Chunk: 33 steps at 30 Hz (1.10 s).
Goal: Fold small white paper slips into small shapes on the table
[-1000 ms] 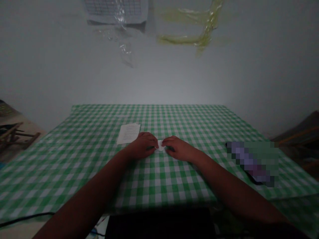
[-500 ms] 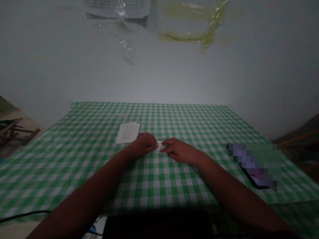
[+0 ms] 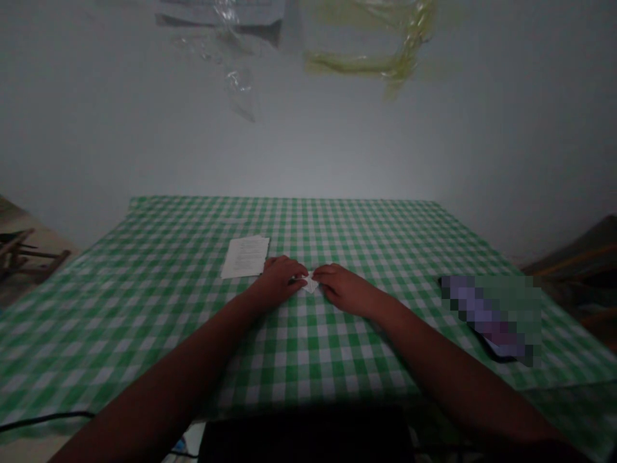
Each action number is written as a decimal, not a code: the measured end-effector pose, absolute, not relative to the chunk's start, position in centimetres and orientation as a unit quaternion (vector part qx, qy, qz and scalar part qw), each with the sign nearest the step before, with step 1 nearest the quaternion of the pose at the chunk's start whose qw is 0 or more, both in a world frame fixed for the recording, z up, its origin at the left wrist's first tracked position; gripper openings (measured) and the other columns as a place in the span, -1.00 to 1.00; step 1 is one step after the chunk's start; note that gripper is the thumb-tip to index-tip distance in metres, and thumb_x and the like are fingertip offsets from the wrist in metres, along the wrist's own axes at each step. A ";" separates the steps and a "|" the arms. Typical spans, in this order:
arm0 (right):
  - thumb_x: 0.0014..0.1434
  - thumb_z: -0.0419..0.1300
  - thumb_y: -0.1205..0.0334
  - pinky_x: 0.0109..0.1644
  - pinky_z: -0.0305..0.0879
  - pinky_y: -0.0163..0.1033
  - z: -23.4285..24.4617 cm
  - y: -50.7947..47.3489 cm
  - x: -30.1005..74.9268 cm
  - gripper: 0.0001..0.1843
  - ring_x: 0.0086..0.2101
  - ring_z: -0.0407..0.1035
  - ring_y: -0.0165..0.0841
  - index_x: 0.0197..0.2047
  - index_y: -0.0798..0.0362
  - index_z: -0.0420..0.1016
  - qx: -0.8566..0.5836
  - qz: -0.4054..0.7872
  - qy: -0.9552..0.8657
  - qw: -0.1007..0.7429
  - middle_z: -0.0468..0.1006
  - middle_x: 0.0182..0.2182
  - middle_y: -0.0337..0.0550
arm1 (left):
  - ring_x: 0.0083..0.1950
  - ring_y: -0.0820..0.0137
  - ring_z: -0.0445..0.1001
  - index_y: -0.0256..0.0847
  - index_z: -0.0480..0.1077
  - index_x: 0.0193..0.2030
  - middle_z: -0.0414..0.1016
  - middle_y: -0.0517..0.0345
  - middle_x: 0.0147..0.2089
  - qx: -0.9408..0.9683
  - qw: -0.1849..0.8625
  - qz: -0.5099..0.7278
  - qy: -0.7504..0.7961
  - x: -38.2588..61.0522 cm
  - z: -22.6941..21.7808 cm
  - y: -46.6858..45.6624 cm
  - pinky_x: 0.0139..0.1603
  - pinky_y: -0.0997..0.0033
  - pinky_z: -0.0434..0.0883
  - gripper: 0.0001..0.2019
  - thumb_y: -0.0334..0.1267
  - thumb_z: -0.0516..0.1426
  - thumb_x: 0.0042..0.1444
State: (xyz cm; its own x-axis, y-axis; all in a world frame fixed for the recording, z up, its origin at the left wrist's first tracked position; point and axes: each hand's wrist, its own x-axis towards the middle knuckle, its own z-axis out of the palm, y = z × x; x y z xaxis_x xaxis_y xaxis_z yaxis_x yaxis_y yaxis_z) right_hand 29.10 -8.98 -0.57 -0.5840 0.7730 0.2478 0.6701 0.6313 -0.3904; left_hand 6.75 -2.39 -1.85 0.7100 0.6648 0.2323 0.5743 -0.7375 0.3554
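Note:
A small piece of folded white paper lies on the checked cloth between my hands, its lower end coming to a point. My left hand pinches its left side, with thumb and fingertips at the edge. From the right, my right hand grips the opposite side with its fingers bent together. The fingertips cover part of the paper, so its exact folds are hard to make out. Just beyond my left hand is a small stack of printed sheets, lying flat.
A green and white checked tablecloth covers the table, which stands against a pale wall. A phone, partly blurred out, lies at the right. A black cable crosses the near left corner.
Both hands stay at the paper, with small finger shifts. More of the paper's pointed lower part shows between them. The view has tilted slightly.

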 end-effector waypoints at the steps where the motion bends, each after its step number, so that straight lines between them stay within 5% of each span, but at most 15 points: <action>1: 0.25 0.03 0.47 0.21 0.26 0.02 -0.7 -8.9 29.0 -0.58 0.07 0.33 -0.21 0.13 0.12 0.48 -0.413 0.120 -0.881 0.199 0.49 0.05 0.07 | 0.00 0.26 0.39 -0.09 0.47 -0.07 0.54 0.16 -0.15 0.916 0.125 0.175 0.337 6.8 -1.9 -2.4 0.13 0.14 0.16 -0.83 -0.19 0.15 0.22; 12: 0.30 0.03 0.41 0.21 0.27 0.00 -1.0 -8.9 28.8 -0.62 0.07 0.32 -0.18 0.11 0.21 0.50 -0.413 0.101 -0.886 0.185 0.48 0.04 0.14 | 0.04 0.29 0.43 -0.12 0.45 -0.12 0.56 0.18 -0.10 0.918 0.115 0.180 0.335 7.6 -1.9 -2.7 0.20 0.11 0.13 -0.87 -0.33 0.11 0.23; 33: 0.32 -0.04 0.37 0.17 0.28 0.01 -0.5 -10.9 27.0 -0.56 0.06 0.25 -0.12 0.20 0.26 0.39 -0.482 0.012 -0.869 0.111 0.39 0.11 0.19 | -0.11 0.30 0.46 -0.16 0.45 -0.21 0.55 0.18 -0.20 0.888 0.144 0.176 0.400 8.1 -1.7 -2.6 0.02 0.23 0.26 -0.90 -0.27 0.11 0.22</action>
